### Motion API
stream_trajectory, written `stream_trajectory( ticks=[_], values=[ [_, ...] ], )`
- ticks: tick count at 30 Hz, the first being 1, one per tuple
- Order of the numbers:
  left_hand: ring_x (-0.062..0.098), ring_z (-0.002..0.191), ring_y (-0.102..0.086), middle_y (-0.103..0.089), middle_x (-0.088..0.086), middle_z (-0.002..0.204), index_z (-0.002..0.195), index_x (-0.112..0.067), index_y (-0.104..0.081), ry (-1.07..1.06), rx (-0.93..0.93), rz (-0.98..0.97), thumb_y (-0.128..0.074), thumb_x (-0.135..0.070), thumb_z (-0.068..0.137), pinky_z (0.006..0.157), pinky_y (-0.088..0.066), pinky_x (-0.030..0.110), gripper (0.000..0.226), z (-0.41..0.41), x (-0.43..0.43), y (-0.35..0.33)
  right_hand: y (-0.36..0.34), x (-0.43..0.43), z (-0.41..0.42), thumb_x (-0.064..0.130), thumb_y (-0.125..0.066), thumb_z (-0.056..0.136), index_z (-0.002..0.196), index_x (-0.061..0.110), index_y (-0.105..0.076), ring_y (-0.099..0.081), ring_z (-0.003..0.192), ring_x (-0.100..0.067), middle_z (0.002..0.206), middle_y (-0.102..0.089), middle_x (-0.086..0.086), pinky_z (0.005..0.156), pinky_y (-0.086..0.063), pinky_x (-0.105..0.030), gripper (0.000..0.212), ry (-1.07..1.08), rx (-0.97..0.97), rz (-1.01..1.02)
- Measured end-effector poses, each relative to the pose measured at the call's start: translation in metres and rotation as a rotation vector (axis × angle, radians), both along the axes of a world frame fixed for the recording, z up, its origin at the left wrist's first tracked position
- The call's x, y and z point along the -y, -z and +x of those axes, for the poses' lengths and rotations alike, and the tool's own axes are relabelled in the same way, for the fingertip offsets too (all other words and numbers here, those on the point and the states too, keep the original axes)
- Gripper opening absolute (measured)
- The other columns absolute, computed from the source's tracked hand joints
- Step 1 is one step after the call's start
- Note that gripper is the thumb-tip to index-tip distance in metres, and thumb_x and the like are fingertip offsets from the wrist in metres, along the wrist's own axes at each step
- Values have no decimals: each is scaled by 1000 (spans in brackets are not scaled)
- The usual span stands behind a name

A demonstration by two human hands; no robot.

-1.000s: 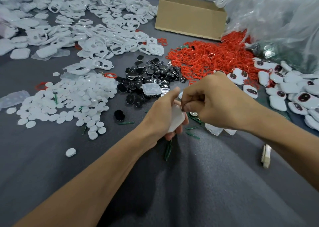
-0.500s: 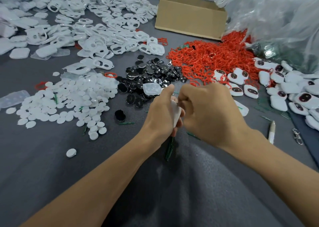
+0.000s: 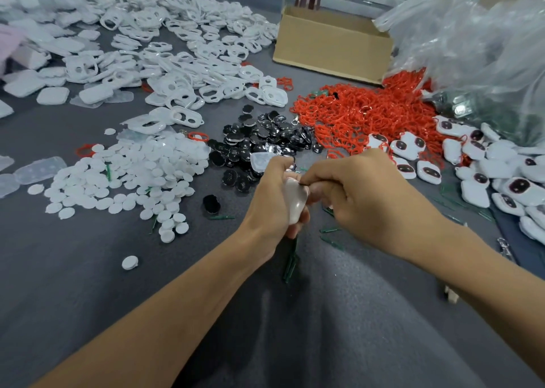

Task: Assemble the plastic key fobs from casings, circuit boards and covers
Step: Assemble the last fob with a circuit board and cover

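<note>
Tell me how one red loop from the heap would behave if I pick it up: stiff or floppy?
Probably floppy and light: the red loops are thin and lie bent in varied shapes. One would likely drag neighbours along, since they lie interlaced in a dense heap.

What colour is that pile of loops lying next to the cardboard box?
The loops are red, seen best in the head view.

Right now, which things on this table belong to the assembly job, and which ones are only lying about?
In the job: casing in the grip of the left hand, right hand pinching its top; pile of casings; black circuit boards; round white covers.
Lying about: cardboard box; plastic bag; green sticks.
</note>
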State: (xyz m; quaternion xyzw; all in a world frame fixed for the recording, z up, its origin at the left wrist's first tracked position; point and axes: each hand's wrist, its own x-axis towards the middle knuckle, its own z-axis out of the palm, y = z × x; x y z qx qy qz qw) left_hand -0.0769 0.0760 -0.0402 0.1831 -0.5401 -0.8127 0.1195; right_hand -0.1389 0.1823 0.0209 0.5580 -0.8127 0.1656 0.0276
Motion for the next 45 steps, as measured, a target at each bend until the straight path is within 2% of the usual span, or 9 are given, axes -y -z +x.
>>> stream_trajectory(
  ticks=[5,8,11,16,20,26,37,42,45],
  values=[
    [15,37,-42,-54,5,53,58,-13,-57,-4,20,-22,-31,-38,97,32,-25,15,53,-2,-2,1,-4,-6,-4,-2,-49,76,102,16,-62,-61,76,-31,82,-69,-8,64,-50,-40,34,26,-103,132],
    [15,36,-42,-55,3,50,64,-10,-51,5,37,-46,-33,-38,97,33,-25,14,47,-3,-3,1,-9,-8,1,8,-47,78,83,16,-46,-35,58,-28,69,-51,-5,50,-29,-35,10,29,-271,230],
    [17,35,-42,-53,4,48,58,-12,-52,12,76,-102,-34,-39,97,34,-25,15,51,-4,-4,2,-17,-4,8,13,-43,71,79,19,-52,-31,59,-28,70,-53,-8,45,-11,-30,13,-5,-319,300],
    [15,35,-44,-54,1,48,66,-14,-53,15,50,-102,-33,-38,98,34,-27,15,45,-3,-4,2,-19,3,2,16,-39,68,78,16,-61,-48,64,-34,69,-54,-10,51,-27,-32,25,-46,-279,282],
    [16,37,-45,-55,2,51,65,-15,-55,27,27,-111,-35,-44,92,33,-27,15,44,-2,-4,1,-17,7,-4,18,-34,62,70,8,-64,-39,56,-32,61,-57,-15,51,-35,-38,33,-65,-166,250],
    [15,35,-44,-56,1,50,68,-12,-57,85,29,-115,-31,-38,99,32,-26,14,48,-1,-2,0,-19,7,-12,13,-43,64,65,7,-69,-26,48,-24,52,-56,-15,48,-25,-31,27,-118,-94,219],
    [15,33,-44,-57,4,50,67,-9,-57,154,6,-95,-31,-41,98,31,-24,13,51,3,0,-1,-19,1,-24,-7,-61,68,69,6,-71,-41,59,-15,55,-61,-10,49,-29,-22,17,-173,26,222],
    [16,34,-44,-58,6,52,57,-15,-61,189,-26,-111,-30,-38,99,30,-25,14,57,4,2,1,-18,-3,-25,-7,-61,72,72,9,-72,-49,56,-10,59,-65,-3,48,-30,-16,19,-191,76,222],
    [16,34,-45,-59,7,52,50,-20,-64,195,-33,-100,-31,-38,98,31,-25,13,61,3,3,1,-18,-6,-26,-6,-62,76,76,10,-72,-48,50,4,52,-56,16,50,-30,-8,19,-197,127,172]
  ],
)
